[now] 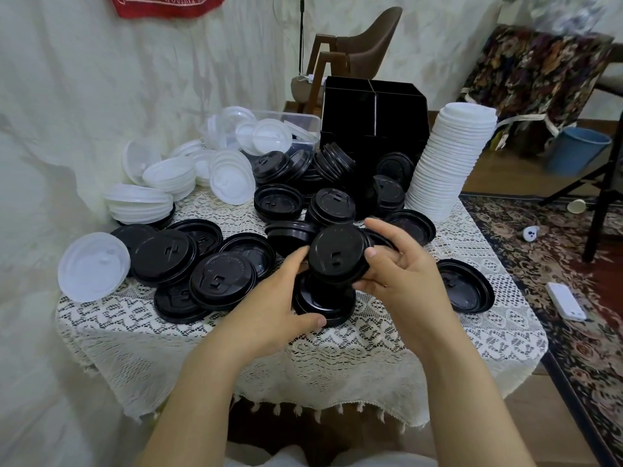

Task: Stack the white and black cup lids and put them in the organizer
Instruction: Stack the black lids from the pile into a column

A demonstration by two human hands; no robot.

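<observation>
– Black lid stack [323,299]: position?
– Near centre of the table, low over the lace tablecloth [371,348], between both hands. Whether its base touches the cloth cannot be told.
– Left hand [276,298]: finger state?
– Curled round the left side of the stack. The thumb lies on the near rim and the fingers wrap the far side.
– Right hand [401,274]?
– It grips the top black lid [337,256], thumb on the upper face and fingers curled round the right and far edge. This lid is tilted and sits on the stack.
– Items beside the hands?
– Loose black lids [219,281] overlap to the left. One upturned black lid [465,286] lies to the right. A single white lid [93,267] rests at the left table edge.
– Farther back?
– Piles of white lids [168,183] lie far left, some in a clear container [303,126]. More black lids lean against the front of the black organizer [371,109], which stands at the far edge. A tall white lid stack [451,163] stands just beside it on the right.
– Off the table?
– A patterned rug [556,264] covers the floor at right, with a blue bucket [576,150] beyond it.
</observation>
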